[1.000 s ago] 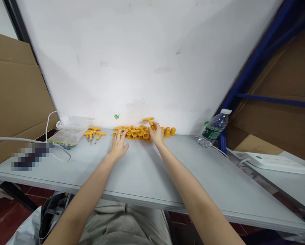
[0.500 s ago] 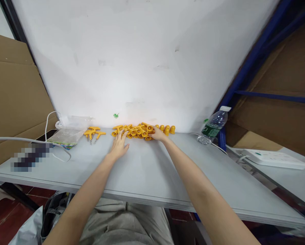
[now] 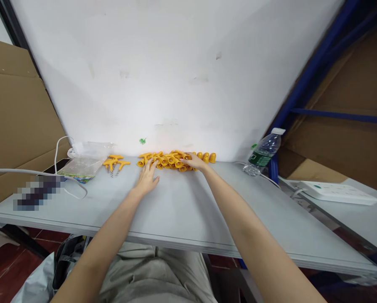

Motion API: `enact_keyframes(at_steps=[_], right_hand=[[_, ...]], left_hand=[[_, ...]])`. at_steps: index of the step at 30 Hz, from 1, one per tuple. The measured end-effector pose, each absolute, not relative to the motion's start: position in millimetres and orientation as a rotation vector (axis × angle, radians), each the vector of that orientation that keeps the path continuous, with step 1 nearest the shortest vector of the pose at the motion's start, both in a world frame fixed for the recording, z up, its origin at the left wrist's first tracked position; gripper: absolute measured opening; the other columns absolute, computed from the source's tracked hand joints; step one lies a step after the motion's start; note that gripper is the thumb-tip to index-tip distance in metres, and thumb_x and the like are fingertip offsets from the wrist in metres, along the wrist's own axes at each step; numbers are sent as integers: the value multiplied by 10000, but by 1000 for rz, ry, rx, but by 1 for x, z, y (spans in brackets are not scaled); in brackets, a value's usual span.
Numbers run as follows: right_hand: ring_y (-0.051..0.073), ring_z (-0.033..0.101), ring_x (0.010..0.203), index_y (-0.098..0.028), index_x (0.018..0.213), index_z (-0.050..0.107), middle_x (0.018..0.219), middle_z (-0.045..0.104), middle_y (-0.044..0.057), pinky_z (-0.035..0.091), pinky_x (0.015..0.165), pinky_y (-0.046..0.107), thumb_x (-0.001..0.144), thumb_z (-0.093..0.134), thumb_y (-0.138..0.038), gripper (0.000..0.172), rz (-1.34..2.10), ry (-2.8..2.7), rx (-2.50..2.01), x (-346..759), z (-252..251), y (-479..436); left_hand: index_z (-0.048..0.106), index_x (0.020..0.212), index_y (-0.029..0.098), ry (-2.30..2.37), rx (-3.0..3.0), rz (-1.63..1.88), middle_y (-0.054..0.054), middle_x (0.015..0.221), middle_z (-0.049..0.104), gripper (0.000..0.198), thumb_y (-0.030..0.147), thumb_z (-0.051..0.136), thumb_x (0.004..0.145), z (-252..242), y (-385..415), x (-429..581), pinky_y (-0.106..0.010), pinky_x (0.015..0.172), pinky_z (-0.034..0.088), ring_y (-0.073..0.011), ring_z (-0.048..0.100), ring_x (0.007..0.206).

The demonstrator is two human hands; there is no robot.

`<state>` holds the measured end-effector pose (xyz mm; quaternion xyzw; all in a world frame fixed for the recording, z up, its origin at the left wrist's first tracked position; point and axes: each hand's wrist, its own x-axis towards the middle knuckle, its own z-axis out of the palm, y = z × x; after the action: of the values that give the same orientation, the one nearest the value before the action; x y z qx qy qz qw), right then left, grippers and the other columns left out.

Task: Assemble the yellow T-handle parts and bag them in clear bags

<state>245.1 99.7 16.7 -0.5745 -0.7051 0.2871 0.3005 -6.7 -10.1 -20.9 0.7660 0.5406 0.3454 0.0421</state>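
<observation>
A pile of yellow T-handled pieces (image 3: 171,161) is spread across the worktop (image 3: 176,210) between the two hands, its cup-shaped ends mostly turned toward the wearer. The left grip (image 3: 147,179) is held open, palm down, with the fingers spread; its fingertips are set over the pile's left part, so that most of the pieces are found just beyond it and to its right. The right grip (image 3: 195,162) is curled at the pile's right end, with the cups lying directly to its left; its far fingers are hidden, and whether a piece is gripped there cannot be told. Just to the right of this grip, a short row of yellow caps (image 3: 206,157) is stood near the white wall (image 3: 176,84). To the left of the left grip, a small group of yellow corkscrews (image 3: 117,163) is laid apart from the pile, their metal spirals pointed toward the wearer. Farther left of that grip, a clear plastic bag (image 3: 84,166) is seen. Well apart to the right of the right grip, a tilted bottle (image 3: 262,155) with a green label is placed.
</observation>
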Motion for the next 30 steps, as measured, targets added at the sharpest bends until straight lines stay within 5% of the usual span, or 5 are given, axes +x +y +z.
enact_keyframes(at_steps=[12,21,30], right_hand=[[322,603,1139,-144,1387,450,1318,593,194,460,901,361,752,674,-606,817,596,-1853,-1828,234,29,98],[296,606,1139,-141,1379,458,1306,609,163,471,895,343,848,589,-485,646,636,-1828,-1791,232,25,96],[343,413,1351,-173,1423,449,1479,444,164,339,1075,459,914,387,-575,652,354,-1846,-1903,228,17,96]], left_hand=[[336,1452,228,1652,2354,1051,-163,1547,272,665,207,575,832,-20,-11,-6,-546,1101,341,-337,314,1412],[364,1433,227,1637,2322,1087,-160,1541,277,659,186,590,815,-22,-11,-4,-538,1104,341,-341,320,1409],[384,1422,227,1624,2307,1076,-152,1518,319,648,178,596,811,-20,-12,-4,-539,1119,328,-337,334,1401]])
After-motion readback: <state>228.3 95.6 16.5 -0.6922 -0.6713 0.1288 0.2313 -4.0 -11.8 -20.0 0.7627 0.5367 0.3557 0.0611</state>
